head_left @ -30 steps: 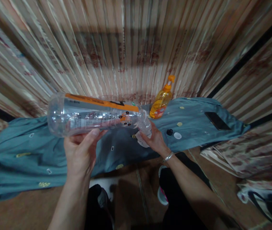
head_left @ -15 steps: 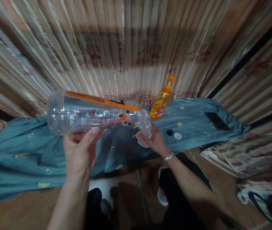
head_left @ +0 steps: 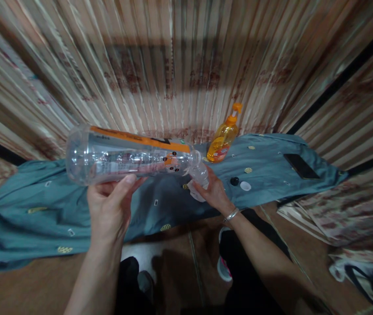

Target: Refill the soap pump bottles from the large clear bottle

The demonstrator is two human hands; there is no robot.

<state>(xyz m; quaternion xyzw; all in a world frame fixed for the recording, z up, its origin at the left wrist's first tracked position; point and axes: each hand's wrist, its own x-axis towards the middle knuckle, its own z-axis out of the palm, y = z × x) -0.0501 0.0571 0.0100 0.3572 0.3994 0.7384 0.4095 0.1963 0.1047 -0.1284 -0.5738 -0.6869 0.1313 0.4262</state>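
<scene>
A large clear plastic bottle (head_left: 130, 153) with an orange label lies almost level in the air, its neck pointing right. My left hand (head_left: 112, 199) is closed around its underside, thumb in front. At the neck, my right hand (head_left: 215, 190) grips a smaller clear plastic bottle (head_left: 200, 173), tilted, with its mouth at the large bottle's mouth. Whether the two rims touch, I cannot tell. Something white (head_left: 195, 191) shows below my right fingers, its kind unclear. Behind stands a pump bottle (head_left: 222, 142) of yellow liquid with an orange pump top.
A teal patterned cloth (head_left: 160, 205) covers the low surface. On it, right of my right hand, lie a black cap (head_left: 234, 181) and a white cap (head_left: 245, 186). A dark phone (head_left: 301, 166) rests farther right. Striped curtains (head_left: 186, 65) hang behind.
Both hands and the two clear bottles keep nearly the same pose. The view has shifted slightly, so the cloth and the things on it appear a little farther right.
</scene>
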